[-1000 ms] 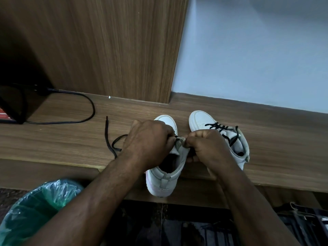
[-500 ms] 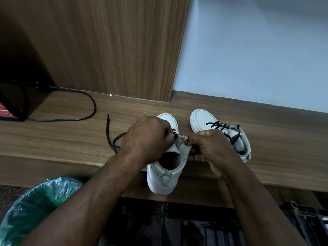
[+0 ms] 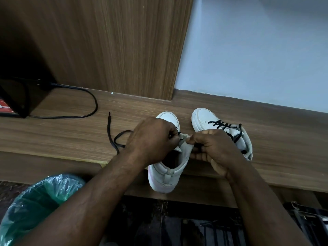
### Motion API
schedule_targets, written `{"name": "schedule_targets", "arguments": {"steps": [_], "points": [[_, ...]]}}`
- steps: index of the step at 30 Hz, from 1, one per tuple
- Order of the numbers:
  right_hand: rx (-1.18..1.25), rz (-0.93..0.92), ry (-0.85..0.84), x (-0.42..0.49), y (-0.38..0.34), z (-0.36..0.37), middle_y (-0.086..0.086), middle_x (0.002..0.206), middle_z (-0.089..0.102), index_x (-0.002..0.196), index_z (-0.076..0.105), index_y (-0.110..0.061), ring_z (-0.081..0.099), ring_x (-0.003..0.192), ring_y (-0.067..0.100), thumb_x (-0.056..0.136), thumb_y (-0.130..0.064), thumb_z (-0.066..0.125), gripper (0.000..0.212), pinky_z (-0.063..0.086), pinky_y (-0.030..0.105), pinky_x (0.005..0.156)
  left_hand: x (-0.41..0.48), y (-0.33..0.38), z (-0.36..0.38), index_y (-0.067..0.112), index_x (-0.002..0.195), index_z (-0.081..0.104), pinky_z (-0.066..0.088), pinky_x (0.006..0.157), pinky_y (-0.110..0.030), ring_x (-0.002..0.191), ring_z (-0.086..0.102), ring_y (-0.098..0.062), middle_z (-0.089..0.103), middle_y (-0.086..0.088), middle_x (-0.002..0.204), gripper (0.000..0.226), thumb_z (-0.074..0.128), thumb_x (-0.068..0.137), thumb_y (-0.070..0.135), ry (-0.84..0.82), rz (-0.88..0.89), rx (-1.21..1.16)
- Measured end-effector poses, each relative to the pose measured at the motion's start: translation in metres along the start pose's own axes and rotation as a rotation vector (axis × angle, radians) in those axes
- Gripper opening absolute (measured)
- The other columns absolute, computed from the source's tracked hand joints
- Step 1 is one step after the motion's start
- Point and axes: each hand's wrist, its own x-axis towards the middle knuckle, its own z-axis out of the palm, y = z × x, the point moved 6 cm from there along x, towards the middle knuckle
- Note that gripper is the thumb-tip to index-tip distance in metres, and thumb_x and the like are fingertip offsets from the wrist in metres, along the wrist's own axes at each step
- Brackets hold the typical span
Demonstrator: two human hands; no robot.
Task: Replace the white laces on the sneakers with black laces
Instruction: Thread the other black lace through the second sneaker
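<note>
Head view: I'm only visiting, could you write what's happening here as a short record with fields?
Setting: wooden ledge against a wall
Near sneaker: white, heel overhanging the ledge's front edge
Left hand: fingers curled round the black lace at the eyelets
Right hand: pinches the near sneaker's eyelet flap
Far sneaker: white, already laced in black
Loose lace end: trails left along the ledge
White laces: none in view
Also there: black cable; bin lined with a green bag
</note>
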Motion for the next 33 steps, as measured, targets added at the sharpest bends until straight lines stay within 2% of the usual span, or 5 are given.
{"name": "schedule_targets", "arguments": {"steps": [9,12,16,23,33], "points": [[-0.033,-0.099,-0.029,0.001,-0.001,0.005,0.021,0.094,0.077,0.097,0.067,0.017,0.074,0.084,0.026,0.087,-0.001,0.074,0.021,0.064,0.042,0.077,-0.001,-0.008,0.004,0.029,0.071,0.069,0.033,0.051,-0.022,0.059,0.057,-0.005,0.061,0.01,0.057,0.024,0.063,0.091,0.041,0.017,-0.06,-0.067],[-0.048,-0.133,-0.053,0.0,-0.003,0.006,0.013,0.09,0.078,0.095,0.068,0.014,0.075,0.082,0.02,0.087,-0.005,0.078,0.023,0.063,0.036,0.071,0.0,-0.009,0.002,0.029,0.067,0.065,0.037,0.051,-0.024,0.059,0.058,-0.006,0.06,0.01,0.057,0.026,0.065,0.091,0.041,0.03,-0.105,-0.104],[-0.065,-0.175,-0.046,-0.002,-0.004,0.008,0.012,0.084,0.077,0.094,0.067,0.016,0.073,0.077,0.019,0.089,-0.014,0.078,0.032,0.062,0.032,0.067,0.002,-0.001,0.003,0.025,0.071,0.068,0.046,0.057,-0.032,0.064,0.06,-0.01,0.063,0.007,0.062,0.026,0.061,0.09,0.042,0.031,-0.1,0.057],[0.082,-0.09,-0.016,0.001,0.008,0.017,0.007,0.081,0.074,0.074,0.071,-0.019,0.068,0.071,0.018,0.1,-0.028,0.066,0.028,0.057,0.034,0.066,0.003,-0.016,0.008,0.028,0.078,0.073,0.039,0.058,-0.025,0.072,0.06,-0.007,0.068,0.011,0.069,0.022,0.063,0.095,0.039,0.062,-0.192,-0.106],[0.198,0.032,0.113,0.013,0.028,0.036,0.018,0.092,0.066,0.107,0.067,-0.002,0.061,0.088,0.028,0.104,-0.017,0.057,0.019,0.05,0.043,0.082,0.001,-0.02,0.013,0.028,0.072,0.069,0.038,0.065,-0.025,0.079,0.054,-0.007,0.047,0.012,0.09,0.025,0.068,0.092,0.042,0.055,-0.19,-0.161]]}}
